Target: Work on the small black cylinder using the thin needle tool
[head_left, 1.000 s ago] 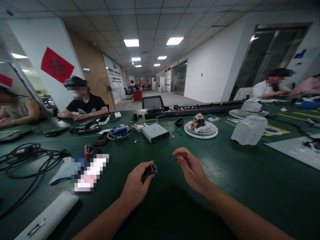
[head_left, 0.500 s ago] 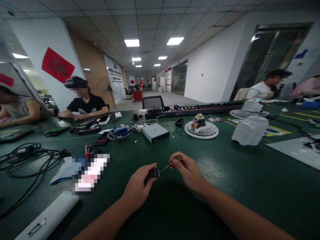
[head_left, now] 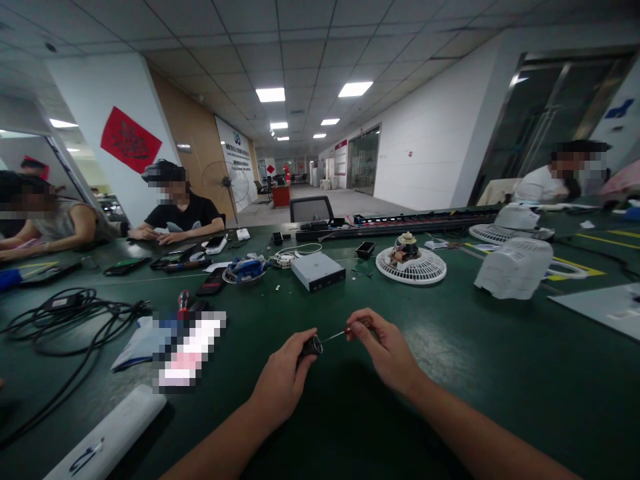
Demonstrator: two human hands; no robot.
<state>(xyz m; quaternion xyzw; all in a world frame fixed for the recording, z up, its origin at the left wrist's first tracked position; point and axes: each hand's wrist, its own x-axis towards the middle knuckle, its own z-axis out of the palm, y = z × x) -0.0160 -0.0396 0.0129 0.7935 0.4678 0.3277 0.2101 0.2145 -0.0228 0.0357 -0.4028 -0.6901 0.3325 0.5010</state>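
Between the thumb and fingers of my left hand (head_left: 286, 373) is a small black cylindrical part (head_left: 313, 345), its round open end turned to the right. My right hand (head_left: 385, 343) grips the handle of a screwdriver (head_left: 334, 336). Its thin metal shaft points left, with the tip at or very near the rim of the black part; whether they touch I cannot tell. Both hands are above the green table (head_left: 350, 427). Beyond them lies a silver disc drive (head_left: 318, 269).
A white fan grille (head_left: 411, 264) with a motor and a white housing (head_left: 514, 268) stand to the right. Black cables (head_left: 75, 320), a red-handled screwdriver (head_left: 183, 301) and a long white object (head_left: 107, 433) lie left. Other people sit around the table.
The whole view has shifted slightly, so the scene appears a little further right and lower. Both hands keep their hold, and the screwdriver shaft lies slightly flatter.
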